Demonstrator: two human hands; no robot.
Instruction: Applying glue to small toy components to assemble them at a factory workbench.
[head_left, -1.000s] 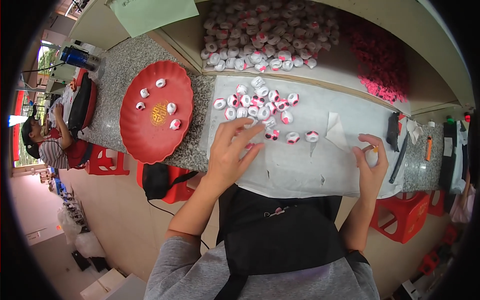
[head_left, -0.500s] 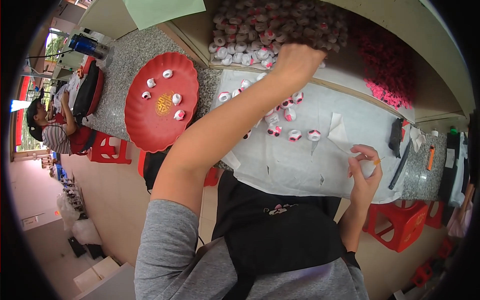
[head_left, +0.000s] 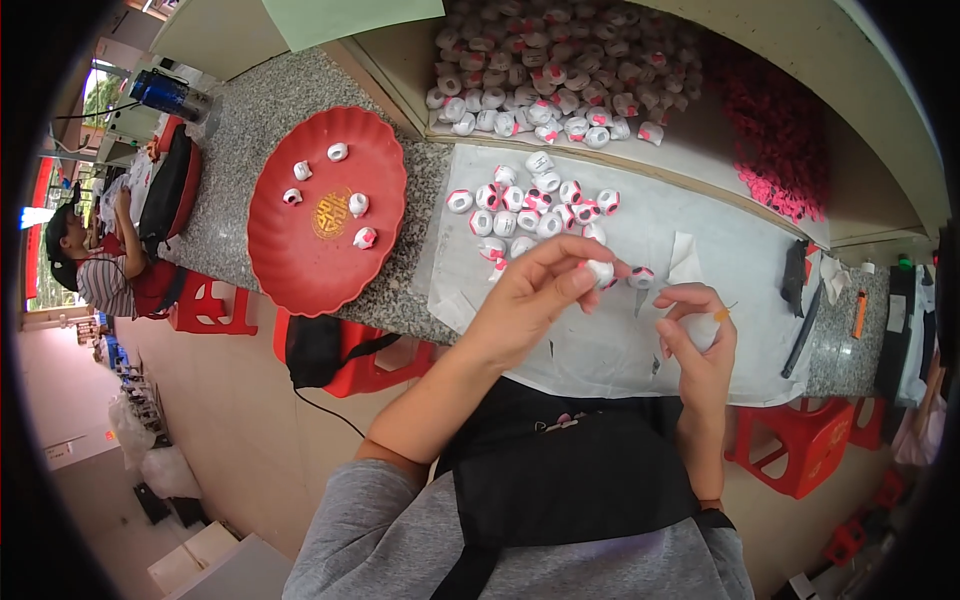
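Observation:
Between my left hand's (head_left: 525, 305) thumb and fingertips is a small white bead-like piece (head_left: 601, 273) with pink marks. My right hand (head_left: 705, 365) is closed around a small white squeeze bottle (head_left: 703, 330) with a yellow-orange tip, which points up and to the right. Both hands are above a white sheet (head_left: 740, 280) on the counter, close to each other but apart. Just past my left fingertips sits a lone white piece (head_left: 641, 277) with dark and pink marks. Several similar pieces (head_left: 528, 198) stand grouped on the sheet beyond my left hand.
A red scalloped tray (head_left: 290, 235) with several white pieces lies at the left. Beyond the sheet, a shelf holds a heap of white pieces (head_left: 560, 80) and a pile of pink bits (head_left: 775, 165). A folded paper scrap (head_left: 684, 258) lies near my right hand. Another person (head_left: 105, 265) sits far left.
My left hand has come back from the heap on the shelf to beside my right hand and now holds a white piece. My right hand has shifted slightly left with the bottle.

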